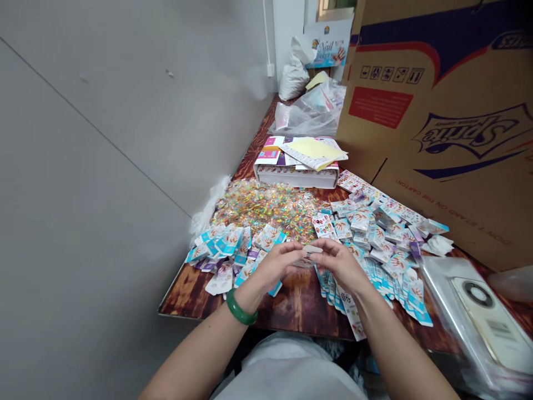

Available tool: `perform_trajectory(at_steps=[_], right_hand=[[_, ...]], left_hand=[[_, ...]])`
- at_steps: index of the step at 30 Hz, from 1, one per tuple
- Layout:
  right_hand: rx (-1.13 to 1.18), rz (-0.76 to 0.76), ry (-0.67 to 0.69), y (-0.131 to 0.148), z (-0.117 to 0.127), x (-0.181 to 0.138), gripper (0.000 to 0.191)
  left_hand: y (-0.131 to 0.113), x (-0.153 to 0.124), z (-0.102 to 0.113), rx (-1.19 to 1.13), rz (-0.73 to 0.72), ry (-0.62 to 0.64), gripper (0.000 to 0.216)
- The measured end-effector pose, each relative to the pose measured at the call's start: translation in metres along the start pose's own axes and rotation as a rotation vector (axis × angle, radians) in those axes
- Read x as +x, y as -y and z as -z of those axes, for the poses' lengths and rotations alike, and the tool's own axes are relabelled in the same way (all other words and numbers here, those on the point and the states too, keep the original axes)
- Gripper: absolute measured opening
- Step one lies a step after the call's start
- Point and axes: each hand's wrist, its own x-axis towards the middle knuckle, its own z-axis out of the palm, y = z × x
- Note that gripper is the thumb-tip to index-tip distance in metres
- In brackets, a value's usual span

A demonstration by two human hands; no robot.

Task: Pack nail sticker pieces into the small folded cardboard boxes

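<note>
Between my two hands is a small printed card box (308,260), its pale end flap turned up towards me. My left hand (283,261), with a green bangle (242,307) on the wrist, grips its left side. On the other side, the fingers and thumb of my right hand (335,262) close on it. Whatever is inside the box is hidden. Just beyond my hands lies a heap of small clear packets with colourful bits (266,205). Blue-and-white small boxes (225,244) lie left of my hands, and flat overlapping ones (383,278) fan out on the right.
A large Sprite carton (441,111) stands along the right. At the back, yellow paper (314,151) rests on a white box (297,176), with plastic bags (312,114) behind. A phone (491,316) lies on plastic at right. A grey wall (125,166) borders the table's left.
</note>
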Motion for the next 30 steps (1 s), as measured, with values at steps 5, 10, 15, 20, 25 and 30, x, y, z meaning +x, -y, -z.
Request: perform_trajectory(at_steps=[5, 10, 15, 20, 25, 30], right_hand=[[-0.288, 0.330, -0.176, -0.011, -0.009, 0.000, 0.010], [-0.356, 0.345, -0.171, -0.012, -0.010, 0.000, 0.010], [-0.227, 0.141, -0.212, -0.004, -0.011, 0.001, 0.023], [-0.202, 0.166, -0.219, 0.000, -0.011, 0.002, 0.021], [-0.235, 0.228, -0.202, -0.003, -0.010, 0.001, 0.019], [-0.366, 0.468, -0.173, -0.007, -0.007, -0.002, 0.011]], left_hand=[[0.001, 0.003, 0.000, 0.145, 0.029, -0.117, 0.037], [0.003, 0.002, 0.002, 0.109, 0.027, -0.105, 0.037], [0.005, 0.000, 0.004, 0.121, 0.006, -0.078, 0.036], [0.005, 0.001, 0.004, 0.188, -0.024, -0.075, 0.035], [0.005, 0.000, 0.006, 0.227, -0.023, -0.048, 0.034], [0.002, -0.001, 0.005, 0.171, 0.000, -0.073, 0.032]])
